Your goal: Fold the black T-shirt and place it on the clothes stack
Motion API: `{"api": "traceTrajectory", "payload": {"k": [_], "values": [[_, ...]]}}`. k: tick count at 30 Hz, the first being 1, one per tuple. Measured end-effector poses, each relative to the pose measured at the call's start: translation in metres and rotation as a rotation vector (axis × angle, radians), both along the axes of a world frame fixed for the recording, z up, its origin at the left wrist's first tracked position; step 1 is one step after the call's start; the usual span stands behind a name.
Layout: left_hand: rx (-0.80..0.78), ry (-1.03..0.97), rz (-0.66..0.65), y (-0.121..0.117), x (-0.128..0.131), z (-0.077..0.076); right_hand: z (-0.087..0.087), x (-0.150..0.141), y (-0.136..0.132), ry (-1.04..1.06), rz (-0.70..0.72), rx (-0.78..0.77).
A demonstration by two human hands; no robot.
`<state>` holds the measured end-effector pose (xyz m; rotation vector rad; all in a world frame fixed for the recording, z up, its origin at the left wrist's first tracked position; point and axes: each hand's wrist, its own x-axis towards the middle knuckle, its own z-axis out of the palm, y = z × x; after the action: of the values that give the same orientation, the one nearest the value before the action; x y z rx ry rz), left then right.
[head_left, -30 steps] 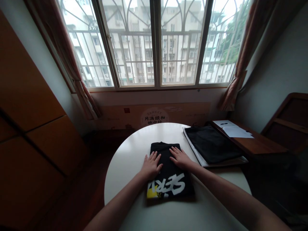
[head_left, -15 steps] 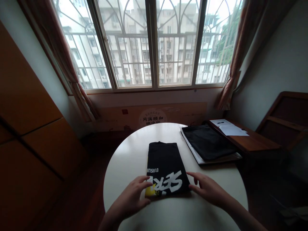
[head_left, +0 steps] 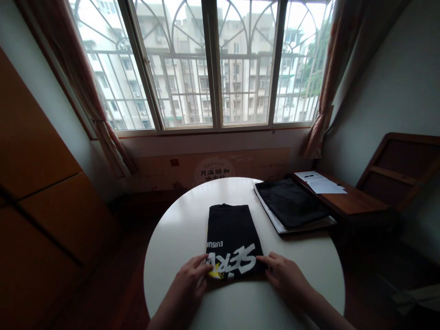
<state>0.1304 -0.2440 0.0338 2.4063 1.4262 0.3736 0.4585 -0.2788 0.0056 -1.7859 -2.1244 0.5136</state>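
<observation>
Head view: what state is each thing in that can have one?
Black printed T-shirt: folded flat, near edge gripped.
Left hand: fingers on the shirt's near left corner.
Right hand: fingers on the near right corner.
Dark garment: folded, lying on a white sheet.
Round table: bearing both garments.
Window: shut, barred.
Curtains: drawn aside.

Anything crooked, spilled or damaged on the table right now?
Nothing stands out. The folded black T-shirt lies flat and square on the round white table, with the left hand and right hand at its near corners. The second dark garment lies neat too.
</observation>
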Motion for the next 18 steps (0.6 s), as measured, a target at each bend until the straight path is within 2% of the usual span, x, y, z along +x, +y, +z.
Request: {"api": "traceTrajectory", "payload": {"k": [6, 9, 14, 16, 18], "values": [[0.084, -0.053, -0.019, 0.01, -0.009, -0.016, 0.001, 0.001, 0.003, -0.002, 0.006, -0.002], [0.062, -0.092, -0.019, 0.007, -0.01, -0.014, 0.004, 0.002, 0.003, 0.016, 0.018, -0.007], [-0.089, -0.255, 0.024, -0.013, -0.01, -0.006, 0.012, 0.007, -0.011, 0.193, 0.019, -0.037], [-0.203, -0.345, 0.055, -0.024, -0.011, -0.009, 0.011, 0.009, -0.022, 0.346, 0.009, -0.086], [-0.336, -0.474, 0.07, -0.037, -0.011, -0.016, 0.007, 0.012, -0.036, 0.504, -0.035, -0.218]]}}
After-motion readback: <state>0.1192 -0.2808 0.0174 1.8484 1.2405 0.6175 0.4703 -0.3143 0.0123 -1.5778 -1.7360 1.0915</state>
